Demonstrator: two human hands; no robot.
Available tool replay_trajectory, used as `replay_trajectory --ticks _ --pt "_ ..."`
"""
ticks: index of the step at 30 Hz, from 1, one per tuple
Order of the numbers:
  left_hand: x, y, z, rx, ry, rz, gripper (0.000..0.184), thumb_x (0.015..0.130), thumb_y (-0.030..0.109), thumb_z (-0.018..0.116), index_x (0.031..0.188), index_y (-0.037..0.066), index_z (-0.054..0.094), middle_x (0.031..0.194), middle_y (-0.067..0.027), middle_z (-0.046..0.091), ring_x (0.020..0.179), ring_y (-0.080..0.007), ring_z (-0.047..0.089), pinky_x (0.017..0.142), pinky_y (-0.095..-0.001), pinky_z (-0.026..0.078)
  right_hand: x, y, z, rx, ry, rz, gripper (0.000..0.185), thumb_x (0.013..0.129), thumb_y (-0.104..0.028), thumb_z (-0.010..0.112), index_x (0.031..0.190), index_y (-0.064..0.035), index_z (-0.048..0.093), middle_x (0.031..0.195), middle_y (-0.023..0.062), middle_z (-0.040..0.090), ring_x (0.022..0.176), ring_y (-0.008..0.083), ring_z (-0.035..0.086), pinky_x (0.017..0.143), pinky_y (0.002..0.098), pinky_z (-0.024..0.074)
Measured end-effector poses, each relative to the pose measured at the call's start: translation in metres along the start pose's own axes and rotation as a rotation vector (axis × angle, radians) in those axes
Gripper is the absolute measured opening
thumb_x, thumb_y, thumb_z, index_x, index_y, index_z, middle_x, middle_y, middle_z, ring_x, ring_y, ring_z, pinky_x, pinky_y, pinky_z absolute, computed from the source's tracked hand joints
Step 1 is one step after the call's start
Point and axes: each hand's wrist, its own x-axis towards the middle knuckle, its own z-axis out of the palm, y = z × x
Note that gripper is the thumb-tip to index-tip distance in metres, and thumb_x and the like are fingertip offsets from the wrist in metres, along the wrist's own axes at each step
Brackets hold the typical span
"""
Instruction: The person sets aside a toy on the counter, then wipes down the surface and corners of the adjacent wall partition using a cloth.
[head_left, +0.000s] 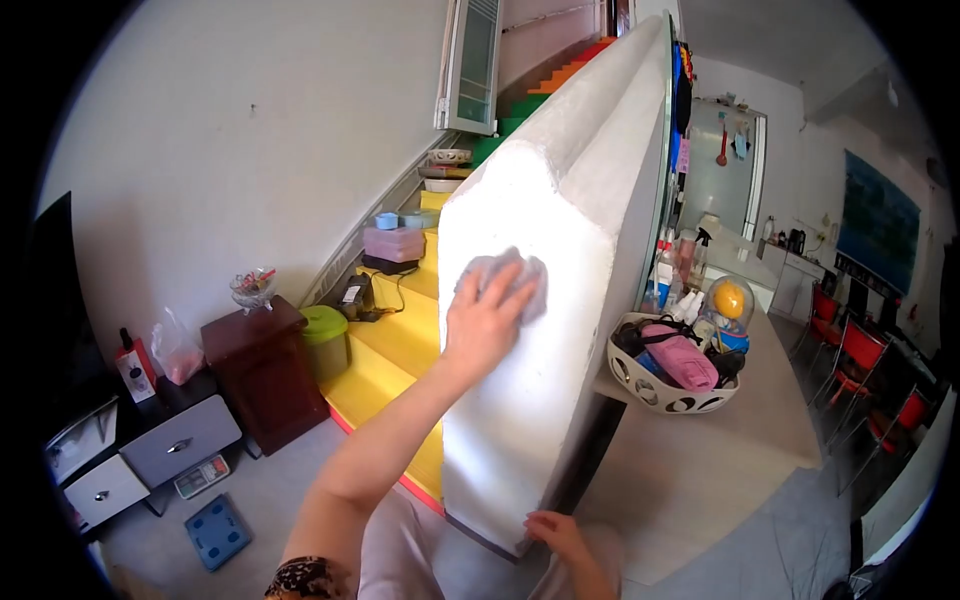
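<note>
My left hand [487, 320] presses a grey cloth [535, 285] against the front face of a white stair wall [520, 400]. Its fingers are spread over the bunched cloth, which shows above and on both sides of them. Low down, my right hand [562, 538] is beside the bottom corner of that wall, above my knee. Its fingers point left, a little bent and slightly apart, with nothing visible in them. Whether the fingertips touch the wall is unclear.
Yellow stairs [385, 345] rise behind the wall, holding boxes [393, 243] and a green bin [324, 342]. A basket [670, 400] with a pink pouch stands on a counter [690, 470] at right. At left are a brown cabinet [262, 380] and a blue scale [217, 532] on the floor.
</note>
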Motion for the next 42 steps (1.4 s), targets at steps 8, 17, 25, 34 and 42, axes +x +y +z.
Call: replay_trajectory --ticks 8,17,25,34,42 --pt "-0.006 -0.003 0.004 0.048 -0.007 0.307 0.059 0.068 0.004 0.071 0.125 0.021 0.068 0.143 -0.0067 0.053 0.127 -0.0389 0.047 0.104 -0.0490 0.045 0.015 0.013 0.016 -0.106 0.004 -0.058 0.032 0.093 -0.018 0.072 0.118 0.0016 0.069 0.100 0.0078 0.073 0.087 0.0145 0.071 0.077 0.0270 0.0550" --pt "0.018 0.018 -0.004 0.043 -0.067 -0.018 0.063 0.072 -0.001 0.069 0.133 0.015 0.063 0.144 -0.0104 0.050 0.121 -0.0449 0.045 0.104 -0.0512 0.041 0.010 -0.003 0.017 -0.230 0.241 -0.338 0.021 0.091 -0.015 0.072 0.109 -0.0036 0.073 0.087 0.0047 0.072 0.073 0.0111 0.065 0.068 0.0281 0.0528" --pt "-0.005 0.030 -0.006 -0.023 -0.141 0.008 0.058 0.073 -0.002 0.067 0.129 0.013 0.066 0.142 -0.0112 0.051 0.122 -0.0441 0.043 0.104 -0.0513 0.041 -0.076 -0.241 -0.045 -0.758 1.103 -1.096 0.046 0.075 -0.004 0.079 0.119 -0.0044 0.064 0.119 0.0127 0.062 0.105 0.0330 0.064 0.087 0.0409 0.0539" --pt "-0.007 0.037 -0.007 -0.035 -0.145 -0.053 0.059 0.075 -0.003 0.067 0.131 0.013 0.064 0.142 -0.0115 0.050 0.123 -0.0443 0.042 0.106 -0.0511 0.039 -0.045 -0.302 -0.122 -1.148 0.826 -0.769 0.044 0.075 -0.028 0.083 0.108 -0.0091 0.060 0.106 0.0072 0.061 0.086 0.0328 0.066 0.070 0.0445 0.0528" --pt "-0.010 0.036 -0.009 -0.037 -0.167 -0.045 0.061 0.073 -0.004 0.068 0.132 0.014 0.063 0.142 -0.0126 0.049 0.123 -0.0449 0.042 0.105 -0.0516 0.040 -0.055 -0.297 -0.140 -1.044 0.867 -0.851 0.039 0.069 -0.025 0.086 0.097 -0.0085 0.064 0.094 0.0056 0.063 0.081 0.0299 0.067 0.067 0.0413 0.0527"
